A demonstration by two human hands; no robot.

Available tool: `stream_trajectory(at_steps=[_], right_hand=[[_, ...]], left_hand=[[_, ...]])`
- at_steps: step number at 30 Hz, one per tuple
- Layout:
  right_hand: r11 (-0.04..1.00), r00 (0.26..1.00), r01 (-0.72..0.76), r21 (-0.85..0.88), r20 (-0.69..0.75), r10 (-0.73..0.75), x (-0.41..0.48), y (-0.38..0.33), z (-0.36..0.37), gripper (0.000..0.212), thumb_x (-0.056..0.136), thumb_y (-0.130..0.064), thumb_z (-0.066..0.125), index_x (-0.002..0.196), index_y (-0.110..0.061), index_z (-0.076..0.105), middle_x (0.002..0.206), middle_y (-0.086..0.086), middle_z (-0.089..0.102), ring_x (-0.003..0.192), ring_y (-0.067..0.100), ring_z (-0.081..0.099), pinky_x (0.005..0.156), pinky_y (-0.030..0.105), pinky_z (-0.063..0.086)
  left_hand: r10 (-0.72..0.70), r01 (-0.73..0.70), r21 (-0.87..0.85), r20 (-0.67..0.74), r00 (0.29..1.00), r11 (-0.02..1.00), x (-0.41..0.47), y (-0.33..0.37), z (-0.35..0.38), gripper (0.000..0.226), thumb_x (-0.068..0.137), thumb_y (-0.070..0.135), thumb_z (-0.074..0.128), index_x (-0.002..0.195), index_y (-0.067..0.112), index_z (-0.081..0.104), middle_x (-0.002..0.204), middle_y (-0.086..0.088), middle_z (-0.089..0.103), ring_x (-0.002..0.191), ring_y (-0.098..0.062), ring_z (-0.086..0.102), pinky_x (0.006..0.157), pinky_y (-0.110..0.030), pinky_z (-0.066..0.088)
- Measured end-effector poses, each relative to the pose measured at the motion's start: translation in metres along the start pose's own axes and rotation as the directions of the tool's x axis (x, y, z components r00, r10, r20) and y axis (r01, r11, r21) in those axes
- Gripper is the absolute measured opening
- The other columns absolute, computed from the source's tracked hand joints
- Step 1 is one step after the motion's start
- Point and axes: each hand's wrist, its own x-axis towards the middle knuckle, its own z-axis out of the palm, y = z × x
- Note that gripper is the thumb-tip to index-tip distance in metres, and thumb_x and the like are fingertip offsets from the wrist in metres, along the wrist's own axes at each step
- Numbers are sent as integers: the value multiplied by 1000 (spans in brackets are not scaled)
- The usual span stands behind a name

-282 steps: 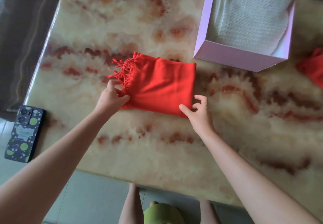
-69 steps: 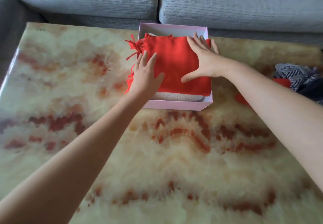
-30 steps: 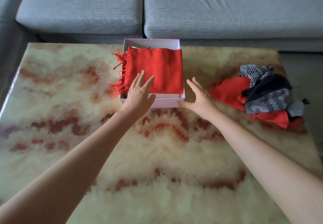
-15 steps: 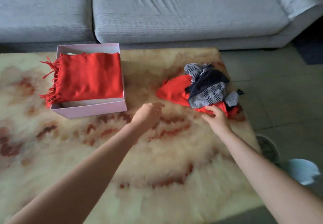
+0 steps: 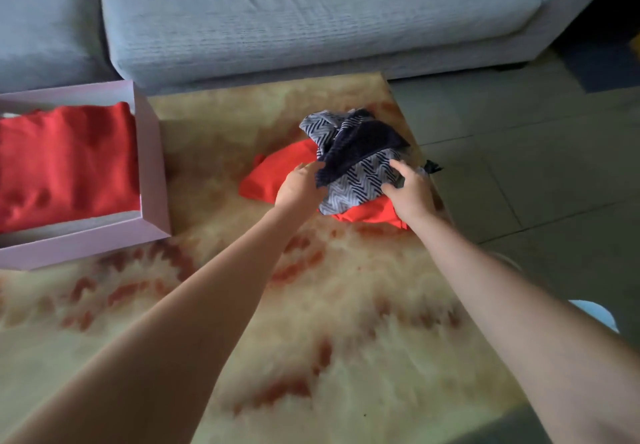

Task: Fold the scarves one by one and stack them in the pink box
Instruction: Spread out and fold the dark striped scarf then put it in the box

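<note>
Pink box (image 5: 152, 173), rectangular card w/ straight walls & open top, sits at the left edge of the table, partly cut off by the frame. Inside it is 1 folded red scarf (image 5: 65, 163), soft matte cloth lying flat & filling most of the box. A pale strip shows under it along the near wall; can't tell what that is. The rest of the task's stuff is a loose heap near the table's far right corner, well apart from the box. On top is a zigzag scarf (image 5: 360, 173), thin navy & white fabric w/ a plain dark navy section, bunched up. Under it lies a crumpled red scarf (image 5: 277, 173), smooth & bright, sticking out left and at the front. Left hand (image 5: 299, 189) grips the zigzag scarf at its dark left edge, fingertips hidden under the fold. Right hand (image 5: 410, 191) pinches the same scarf on the right side, forefinger on top & thumb at the lower edge, though it's a bit blurred. The table (image 5: 311, 305) is glossy, w/ a cream & rust marble pattern. A grey ribbed-fabric sofa (image 5: 311, 11) stands behind it, and grey floor tiles (image 5: 519, 166) lie to the right. Count: 1 box, 3 scarves (2 red, 1 patterned), 2 hands.
</note>
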Motion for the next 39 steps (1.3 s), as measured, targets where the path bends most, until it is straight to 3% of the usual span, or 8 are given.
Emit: stream_trajectory(at_steps=[5, 10, 15, 19, 23, 32, 36, 39], right_hand=[[971, 999, 38, -236, -3, -40, 21, 19, 13, 53, 90, -23, 58, 141, -17, 45, 119, 25, 60, 116, 36, 49, 96, 37, 35], [932, 988, 96, -350, -77, -131, 20, 30, 27, 30, 83, -27, 69, 112, -20, 69, 98, 10, 70, 104, 33, 52, 98, 38, 29], [952, 923, 233, -199, -262, -281, 7, 31, 20, 9, 73, -23, 74, 78, -16, 74, 79, 4, 70, 86, 33, 56, 86, 42, 37], [918, 892, 389, -76, -218, -396, -34, 28, 21, 11, 78, -21, 69, 76, -10, 69, 102, 7, 71, 109, 32, 56, 97, 36, 35], [883, 871, 462, -79, -150, -468, -83, 18, 33, 14, 79, -25, 67, 72, -13, 66, 95, 4, 72, 115, 27, 56, 107, 39, 27], [853, 853, 522, 15, 19, -522, -193, -36, 78, 23, 85, -35, 56, 74, -17, 67, 52, -5, 56, 50, 14, 50, 109, 37, 30], [792, 782, 609, 34, 143, -607, -244, -53, 100, 21, 85, -37, 56, 74, -24, 67, 63, -12, 62, 60, 5, 54, 109, 34, 28], [787, 783, 616, 10, 103, -614, -250, -62, 113, 22, 80, -31, 59, 95, -19, 69, 96, -6, 69, 91, 14, 63, 105, 32, 31]], left_hand=[[0, 2, 110, -22, 1000, 994, 32, -1, 25, 61, 83, 21, 64, 140, 22, 43, 143, -6, 46, 132, -25, 40, 109, -39, 30], [10, 4, 64, -207, 978, 998, 33, -2, 34, 37, 77, 18, 71, 113, 21, 64, 108, -6, 67, 105, -26, 57, 92, -33, 38], [-36, -9, -185, -241, 970, 983, 8, -7, 31, 26, 80, 9, 65, 105, 14, 68, 102, -11, 67, 96, -25, 59, 83, -25, 42], [-94, 16, -296, -251, 963, 955, -25, -15, 20, 21, 85, 9, 62, 103, 12, 70, 100, -7, 68, 93, -20, 60, 76, -18, 37], [-200, 88, -372, -274, 941, 924, -59, -31, 2, 14, 88, 13, 61, 98, 14, 71, 91, -3, 69, 78, -13, 58, 64, -13, 38], [-338, 184, -392, -371, 865, 901, -170, -101, -52, 11, 96, 15, 46, 94, 11, 57, 78, -5, 60, 73, -25, 52, 64, -30, 37], [-376, 270, -349, -285, 882, 897, -231, -158, -68, 14, 94, 14, 51, 89, 21, 62, 76, -8, 66, 70, -25, 61, 64, -36, 53], [-341, 258, -311, -250, 906, 915, -268, -184, -83, 27, 89, 3, 57, 81, 28, 64, 73, 0, 68, 61, 5, 59, 58, -8, 48]])
